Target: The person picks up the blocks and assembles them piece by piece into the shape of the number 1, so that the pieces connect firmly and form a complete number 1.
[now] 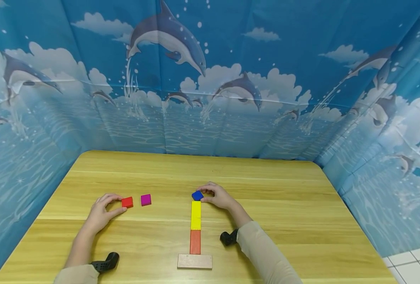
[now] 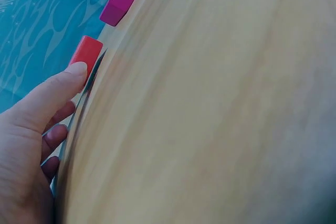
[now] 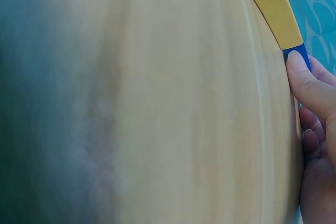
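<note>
On the left of the table my left hand pinches a red block between thumb and fingers. Just right of it, apart, lies a magenta block. My right hand pinches a blue block at the far end of a yellow block; in the right wrist view the blue block meets the yellow one. Below the yellow block comes an orange-red block, and a pale wooden block lies crosswise at the near end of this row.
The wooden table has rounded far corners. Behind and beside it hangs a blue dolphin curtain. A black camera mount sits on each wrist, the left one and the right one.
</note>
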Motion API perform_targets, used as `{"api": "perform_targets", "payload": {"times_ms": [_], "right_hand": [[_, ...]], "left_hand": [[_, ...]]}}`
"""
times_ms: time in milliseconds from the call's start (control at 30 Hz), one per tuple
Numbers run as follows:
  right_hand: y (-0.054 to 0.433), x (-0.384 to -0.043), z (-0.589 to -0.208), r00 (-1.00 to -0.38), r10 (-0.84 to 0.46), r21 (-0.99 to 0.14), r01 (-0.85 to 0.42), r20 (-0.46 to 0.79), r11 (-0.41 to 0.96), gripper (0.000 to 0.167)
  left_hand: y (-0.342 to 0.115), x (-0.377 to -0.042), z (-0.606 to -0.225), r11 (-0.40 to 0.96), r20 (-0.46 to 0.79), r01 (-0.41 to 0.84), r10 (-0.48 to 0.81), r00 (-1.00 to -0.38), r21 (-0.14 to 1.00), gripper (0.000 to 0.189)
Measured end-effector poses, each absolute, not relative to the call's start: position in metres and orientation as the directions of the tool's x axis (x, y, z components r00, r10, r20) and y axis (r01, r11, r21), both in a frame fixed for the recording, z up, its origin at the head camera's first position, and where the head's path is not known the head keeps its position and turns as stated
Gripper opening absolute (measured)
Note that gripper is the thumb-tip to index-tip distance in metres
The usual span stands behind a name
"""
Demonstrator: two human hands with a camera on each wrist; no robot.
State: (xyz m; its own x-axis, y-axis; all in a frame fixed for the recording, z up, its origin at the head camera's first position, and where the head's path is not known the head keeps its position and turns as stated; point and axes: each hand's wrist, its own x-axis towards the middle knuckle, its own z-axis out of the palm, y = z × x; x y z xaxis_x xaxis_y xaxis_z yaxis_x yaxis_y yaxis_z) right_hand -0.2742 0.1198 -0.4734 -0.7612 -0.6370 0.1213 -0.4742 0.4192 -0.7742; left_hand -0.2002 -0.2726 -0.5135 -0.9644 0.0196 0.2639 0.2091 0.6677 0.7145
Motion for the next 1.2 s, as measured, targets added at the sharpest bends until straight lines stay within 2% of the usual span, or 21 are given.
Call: {"api": "perform_targets", "payload": {"times_ms": [167, 400, 700, 933, 1200], "right_hand": [[0.12, -0.274, -0.473, -0.771, -0.629, -0.78, -0.453, 0.099, 0.432, 0.031], [0.124, -0.292, -0.508, -0.789, -0.605, -0.772, -0.448, 0.104, 0.451, 0.032], [0.126, -0.293, -0.51, -0.788, -0.606, -0.782, -0.444, 0.108, 0.438, 0.03], [0.123, -0.281, -0.491, -0.773, -0.619, -0.781, -0.47, 0.139, 0.411, 0.03], [0.12, -0.272, -0.469, -0.762, -0.638, -0.783, -0.46, 0.107, 0.418, 0.031]], "left_hand": [[-0.271, -0.198, -0.516, 0.645, 0.269, 0.203, -0.004, -0.963, 0.737, 0.034], [-0.266, -0.199, -0.517, 0.643, 0.279, 0.199, -0.023, -0.96, 0.74, 0.035], [-0.241, -0.205, -0.512, 0.562, 0.338, 0.268, -0.021, -0.941, 0.783, 0.032], [-0.222, -0.21, -0.509, 0.559, 0.339, 0.273, -0.016, -0.94, 0.783, 0.033], [-0.2, -0.216, -0.506, 0.528, 0.342, 0.288, -0.005, -0.94, 0.799, 0.033]]}}
